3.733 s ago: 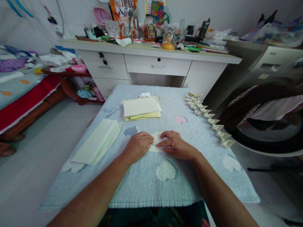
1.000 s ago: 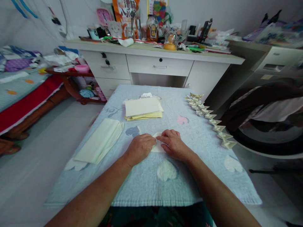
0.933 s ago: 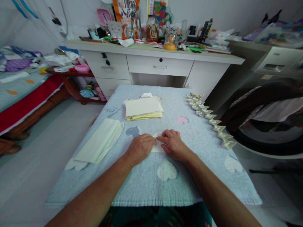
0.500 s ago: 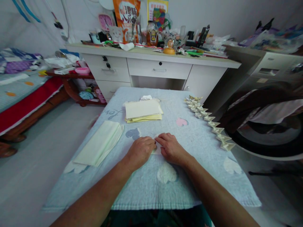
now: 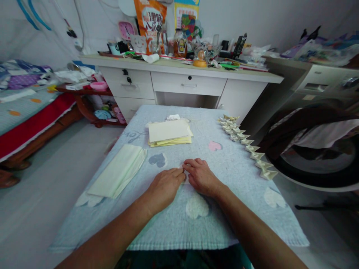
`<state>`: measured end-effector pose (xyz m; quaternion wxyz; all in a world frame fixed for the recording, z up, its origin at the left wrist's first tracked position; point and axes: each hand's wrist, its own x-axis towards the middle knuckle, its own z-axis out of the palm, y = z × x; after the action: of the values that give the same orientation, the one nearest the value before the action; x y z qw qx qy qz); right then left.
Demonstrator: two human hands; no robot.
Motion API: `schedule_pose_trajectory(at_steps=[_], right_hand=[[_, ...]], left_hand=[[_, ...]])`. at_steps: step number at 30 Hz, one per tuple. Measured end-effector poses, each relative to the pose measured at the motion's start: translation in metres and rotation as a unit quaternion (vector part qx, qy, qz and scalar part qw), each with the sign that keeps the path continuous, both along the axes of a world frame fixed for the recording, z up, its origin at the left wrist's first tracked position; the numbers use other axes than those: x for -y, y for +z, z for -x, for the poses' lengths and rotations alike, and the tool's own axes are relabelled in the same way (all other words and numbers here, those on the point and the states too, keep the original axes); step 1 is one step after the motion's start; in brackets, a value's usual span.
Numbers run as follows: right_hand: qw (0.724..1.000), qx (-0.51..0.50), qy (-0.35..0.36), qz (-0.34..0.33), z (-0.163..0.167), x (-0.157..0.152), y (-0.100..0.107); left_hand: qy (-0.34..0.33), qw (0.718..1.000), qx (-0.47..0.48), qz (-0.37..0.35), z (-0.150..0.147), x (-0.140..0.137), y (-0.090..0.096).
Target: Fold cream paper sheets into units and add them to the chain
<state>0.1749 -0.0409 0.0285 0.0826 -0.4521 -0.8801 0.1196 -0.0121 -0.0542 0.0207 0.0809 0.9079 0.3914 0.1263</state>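
Observation:
My left hand point(image 5: 166, 186) and my right hand point(image 5: 201, 176) meet fingertip to fingertip low over the middle of the cloth-covered table. Between them is a small pale piece of paper point(image 5: 184, 181), mostly covered by my fingers. Both hands are closed on it, pinching and pressing; the shape of its folds is hidden. Beyond them lies a stack of cream and yellow paper point(image 5: 169, 130). Left of my left hand rests a sheaf of pale green paper sheets point(image 5: 116, 173). Down the table's right side runs a row of pointed folded paper pieces point(image 5: 252, 148), set one against another.
A light blue cloth with heart patterns point(image 5: 224, 164) covers the table. Behind it stands a white desk point(image 5: 187, 82) crowded with a jar, bags and small items. A washing machine point(image 5: 314, 82) with clothes in its door is at right, a bed point(image 5: 30, 108) at left.
My left hand has flattened, its fingers now stretching over the paper toward my right fingertips. Less of the paper shows than before. My right hand has shifted slightly left.

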Motion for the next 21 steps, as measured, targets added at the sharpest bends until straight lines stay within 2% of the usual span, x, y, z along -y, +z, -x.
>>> schedule_pose_trajectory(at_steps=[8, 14, 21], right_hand=[[1.000, -0.001, 0.004, 0.004, -0.001, -0.003, 0.000], [1.000, 0.007, -0.001, 0.009, -0.001, -0.003, 0.000], [1.000, -0.005, -0.001, 0.006, 0.000, -0.002, 0.001]], left_hand=[[0.041, 0.999, 0.014, 0.004, 0.014, -0.006, -0.004], [0.037, 0.999, 0.010, -0.026, 0.018, -0.017, -0.017], [0.034, 0.999, 0.019, -0.019, 0.017, -0.019, -0.017]])
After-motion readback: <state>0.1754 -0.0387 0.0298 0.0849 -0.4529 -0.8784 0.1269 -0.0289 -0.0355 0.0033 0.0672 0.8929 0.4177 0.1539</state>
